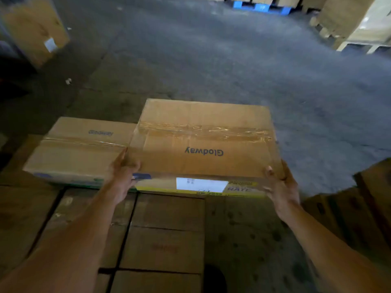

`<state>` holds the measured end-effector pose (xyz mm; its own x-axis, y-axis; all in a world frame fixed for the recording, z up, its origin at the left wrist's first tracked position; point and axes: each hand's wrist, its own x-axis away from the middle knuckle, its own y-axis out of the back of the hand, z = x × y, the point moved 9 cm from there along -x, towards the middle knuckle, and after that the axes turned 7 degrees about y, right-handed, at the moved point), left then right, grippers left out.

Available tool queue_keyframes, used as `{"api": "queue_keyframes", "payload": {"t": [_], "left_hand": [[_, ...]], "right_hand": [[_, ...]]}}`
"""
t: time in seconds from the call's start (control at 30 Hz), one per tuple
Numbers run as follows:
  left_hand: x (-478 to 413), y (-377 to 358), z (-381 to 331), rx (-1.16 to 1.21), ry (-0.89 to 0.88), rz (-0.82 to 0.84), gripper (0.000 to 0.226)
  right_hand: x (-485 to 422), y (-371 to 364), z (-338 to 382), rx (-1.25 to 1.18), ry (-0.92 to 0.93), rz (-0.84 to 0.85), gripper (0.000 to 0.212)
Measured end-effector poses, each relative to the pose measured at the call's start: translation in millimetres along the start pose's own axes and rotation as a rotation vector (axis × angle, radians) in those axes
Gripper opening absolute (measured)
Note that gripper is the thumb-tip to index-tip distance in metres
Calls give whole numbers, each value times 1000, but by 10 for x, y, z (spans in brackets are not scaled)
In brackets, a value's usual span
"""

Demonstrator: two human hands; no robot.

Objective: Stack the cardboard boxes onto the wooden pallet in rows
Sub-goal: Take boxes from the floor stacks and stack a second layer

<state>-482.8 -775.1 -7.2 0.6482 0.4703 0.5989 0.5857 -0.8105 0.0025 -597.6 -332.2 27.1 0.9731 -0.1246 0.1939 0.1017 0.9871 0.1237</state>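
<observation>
The left Glodway box [80,153] lies flat on a lower layer of boxes [165,229]. Just right of it, the held Glodway box [203,144] is carried at its near corners. The near-left corner is gripped by the left hand [123,178] and the near-right corner is clasped by the right hand [282,189]. The placing step is judged to be in hand. Next, the held Glodway box should be lowered flat and pressed flush against the left Glodway box, so that the row is kept straight.
</observation>
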Motion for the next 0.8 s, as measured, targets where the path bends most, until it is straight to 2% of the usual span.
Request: {"api": "queue_keyframes", "payload": {"t": [0.07,0.27,0.37,0.57,0.8], "left_hand": [[-422,-4,115,-25,-9,-75,57],[-1341,133,631,-64,19,-231,67],[-1577,153,831,-101,24,-258,68],[-1792,280,1039,-204,4,-324,70],[-1967,493,1063,-382,-50,-380,68]], "right_hand": [[-339,-226,-346,7,-15,11,34],[-942,-690,-1343,59,-57,-7,36],[-1007,-720,-1723,56,-89,-33,50],[-959,-778,-2064,40,-126,-60,60],[-848,-940,-2244,124,-77,-24,69]]}}
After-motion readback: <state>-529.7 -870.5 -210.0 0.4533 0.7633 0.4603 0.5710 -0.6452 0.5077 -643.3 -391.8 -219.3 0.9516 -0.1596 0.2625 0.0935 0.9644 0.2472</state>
